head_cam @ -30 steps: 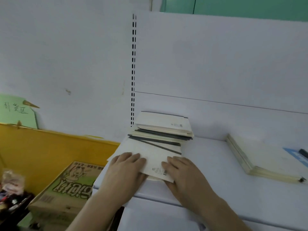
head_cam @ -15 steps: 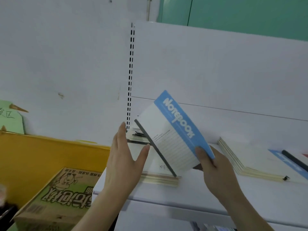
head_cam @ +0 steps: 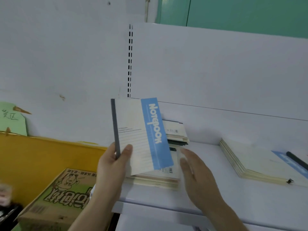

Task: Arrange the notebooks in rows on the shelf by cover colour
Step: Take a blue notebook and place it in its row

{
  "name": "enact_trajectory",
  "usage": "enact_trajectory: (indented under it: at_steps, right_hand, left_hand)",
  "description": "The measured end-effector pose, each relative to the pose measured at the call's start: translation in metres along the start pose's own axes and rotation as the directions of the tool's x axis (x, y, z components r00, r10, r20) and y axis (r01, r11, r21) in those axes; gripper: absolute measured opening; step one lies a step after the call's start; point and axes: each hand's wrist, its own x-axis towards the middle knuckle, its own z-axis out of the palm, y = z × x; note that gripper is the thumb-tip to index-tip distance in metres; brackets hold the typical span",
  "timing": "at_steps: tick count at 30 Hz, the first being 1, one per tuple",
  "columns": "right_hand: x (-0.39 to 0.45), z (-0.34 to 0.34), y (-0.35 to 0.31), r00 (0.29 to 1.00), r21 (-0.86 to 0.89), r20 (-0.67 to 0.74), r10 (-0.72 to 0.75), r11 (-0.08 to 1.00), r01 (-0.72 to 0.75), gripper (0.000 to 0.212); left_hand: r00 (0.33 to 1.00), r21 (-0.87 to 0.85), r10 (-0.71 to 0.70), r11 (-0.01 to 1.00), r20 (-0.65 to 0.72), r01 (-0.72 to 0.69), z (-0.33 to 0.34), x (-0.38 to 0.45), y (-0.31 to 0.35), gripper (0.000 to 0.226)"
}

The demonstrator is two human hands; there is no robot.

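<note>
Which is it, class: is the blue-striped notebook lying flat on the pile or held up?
Held up. The left hand grips the notebook by its dark spine, upright above the pile.

bare shelf [head_cam: 208,189] between left notebook pile [head_cam: 158,180], right stack [head_cam: 250,162]

A cardboard box [head_cam: 55,195] with green print is sitting low at left, tilted, text upside down. A yellow board [head_cam: 41,157] is standing behind it against the wall. A pale green card [head_cam: 12,120] with handwriting is leaning above the board's left end. A slotted upright [head_cam: 130,60] is running up the white wall. A green door [head_cam: 241,14] is showing top right.
</note>
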Motion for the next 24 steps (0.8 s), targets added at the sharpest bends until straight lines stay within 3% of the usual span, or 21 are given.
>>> enact_trajectory:
  at_steps: [2,5,10,14,18,21,24]
  right_hand:
    - [0.006,0.016,0.013,0.976,-0.318,0.189,-0.105,0.934,0.162,0.066]
    - [0.009,0.039,0.02,0.933,-0.494,0.332,-0.142,0.816,0.3,0.07]
    - [0.01,0.03,0.017,0.895,-0.554,0.281,-0.346,0.703,0.446,0.038]
    - [0.008,-0.009,0.01,0.857,-0.523,0.227,-0.463,0.684,0.508,0.033]
    - [0.008,-0.058,0.008,0.918,-0.414,-0.009,-0.397,0.837,0.358,0.03]
    - [0.004,-0.073,-0.003,0.968,-0.165,-0.164,-0.189,0.973,0.162,0.022]
    - [0.002,-0.061,-0.015,0.971,0.138,-0.229,0.066,0.99,-0.034,0.024]
  left_hand:
    - [0.999,0.05,0.004,0.999,-0.041,-0.002,-0.011,0.003,-0.005,0.015]
    - [0.998,0.095,-0.012,0.995,-0.06,0.018,-0.02,0.003,-0.012,0.014]
    - [0.993,0.153,0.012,0.988,-0.118,0.007,-0.03,0.003,-0.014,0.009]
    - [0.987,0.16,0.067,0.986,-0.147,-0.043,-0.035,0.01,0.001,0.014]
    - [0.986,0.187,0.096,0.98,-0.138,-0.069,-0.037,0.026,0.012,0.013]
    - [0.994,0.169,0.071,0.984,-0.086,-0.056,-0.029,0.027,0.016,0.013]
    - [0.999,0.143,0.021,0.989,0.036,-0.026,-0.009,0.015,0.017,0.013]
